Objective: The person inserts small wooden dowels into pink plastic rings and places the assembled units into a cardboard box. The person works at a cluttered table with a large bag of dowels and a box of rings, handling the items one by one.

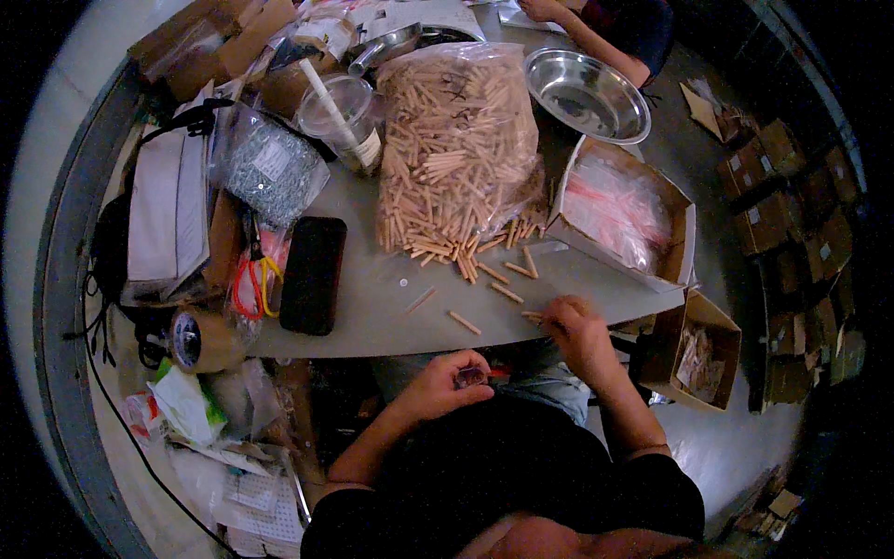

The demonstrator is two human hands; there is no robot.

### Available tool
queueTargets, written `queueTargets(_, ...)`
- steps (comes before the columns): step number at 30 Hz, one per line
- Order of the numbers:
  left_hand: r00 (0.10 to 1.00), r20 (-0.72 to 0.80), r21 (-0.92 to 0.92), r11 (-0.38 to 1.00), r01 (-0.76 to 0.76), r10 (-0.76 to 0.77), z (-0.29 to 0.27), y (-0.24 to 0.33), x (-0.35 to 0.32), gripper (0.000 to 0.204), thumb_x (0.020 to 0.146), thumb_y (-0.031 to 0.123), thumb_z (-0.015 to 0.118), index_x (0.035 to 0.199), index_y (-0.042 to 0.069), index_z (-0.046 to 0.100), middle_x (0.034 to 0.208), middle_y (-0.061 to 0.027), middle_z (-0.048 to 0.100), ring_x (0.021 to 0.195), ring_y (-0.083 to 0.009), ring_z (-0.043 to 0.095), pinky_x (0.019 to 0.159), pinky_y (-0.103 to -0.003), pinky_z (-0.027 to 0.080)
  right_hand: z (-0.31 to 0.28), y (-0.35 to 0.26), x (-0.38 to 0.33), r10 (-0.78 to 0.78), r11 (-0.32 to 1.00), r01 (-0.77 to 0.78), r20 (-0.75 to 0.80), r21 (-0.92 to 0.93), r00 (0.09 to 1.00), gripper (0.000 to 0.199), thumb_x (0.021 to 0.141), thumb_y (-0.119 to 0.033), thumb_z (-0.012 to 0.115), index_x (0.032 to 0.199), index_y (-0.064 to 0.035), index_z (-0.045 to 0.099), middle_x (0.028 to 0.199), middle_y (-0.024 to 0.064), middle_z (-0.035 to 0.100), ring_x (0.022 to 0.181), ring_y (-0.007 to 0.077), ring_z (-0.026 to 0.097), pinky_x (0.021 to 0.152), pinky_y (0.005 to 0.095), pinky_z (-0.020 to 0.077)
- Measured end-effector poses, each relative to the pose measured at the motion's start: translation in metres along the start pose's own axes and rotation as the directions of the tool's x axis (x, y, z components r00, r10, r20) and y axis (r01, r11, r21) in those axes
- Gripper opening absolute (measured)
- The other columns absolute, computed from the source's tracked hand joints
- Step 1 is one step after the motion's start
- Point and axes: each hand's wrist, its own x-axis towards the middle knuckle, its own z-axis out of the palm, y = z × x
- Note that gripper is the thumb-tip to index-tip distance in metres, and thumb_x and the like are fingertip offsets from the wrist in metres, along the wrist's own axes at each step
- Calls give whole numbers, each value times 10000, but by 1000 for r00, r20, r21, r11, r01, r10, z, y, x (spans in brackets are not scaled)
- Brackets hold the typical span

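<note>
My left hand [441, 388] is in front of the table's near edge, fingers curled round a small dark, shiny thing [470, 376] whose kind I cannot make out. Over the near right part of the table, my right hand [577, 337] is slightly blurred, its fingertips closed on the end of a wooden dowel [532, 315]. Single dowels lie close by, one [465, 322] left of that hand and another [506, 293] beyond it. Behind them a large clear bag [456, 140] full of dowels spills several onto the grey table [372, 321].
An open carton [684, 238] of clear plastic bags stands right, below a steel bowl [589, 93]. Leftward are a black phone [314, 276], scissors [253, 279], a bag of metal parts [272, 163] and a plastic cup [340, 112]. Another person's arm [596, 42] reaches in at the far side.
</note>
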Motion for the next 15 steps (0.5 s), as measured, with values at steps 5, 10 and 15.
queueTargets(5,995,76,54,997,-62,58,12,-18,11,255,808,211,739,903,51,564,835,-5,568,769,-93,510,685,-256,451,36,-15,12,68,997,-66,-76,29,995,188,784,-74,676,970,-55,652,946,158,589,823,349,606,698,409,502)
queueTargets(10,1000,-19,134,991,-16,19,21,-34,11,242,816,214,729,887,53,563,858,-26,596,783,-128,540,720,-288,464,43,-25,33,20,997,-29,-116,-71,993,220,790,-110,681,1003,-64,648,954,144,575,827,343,608,683,402,507)
queueTargets(15,992,-68,-147,984,96,-107,26,-57,12,217,837,215,700,893,49,572,912,-40,620,861,-143,563,800,-294,459,48,-53,38,-1,998,1,-9,-60,1000,249,778,-121,691,1019,-73,657,966,140,563,847,327,608,716,388,515)
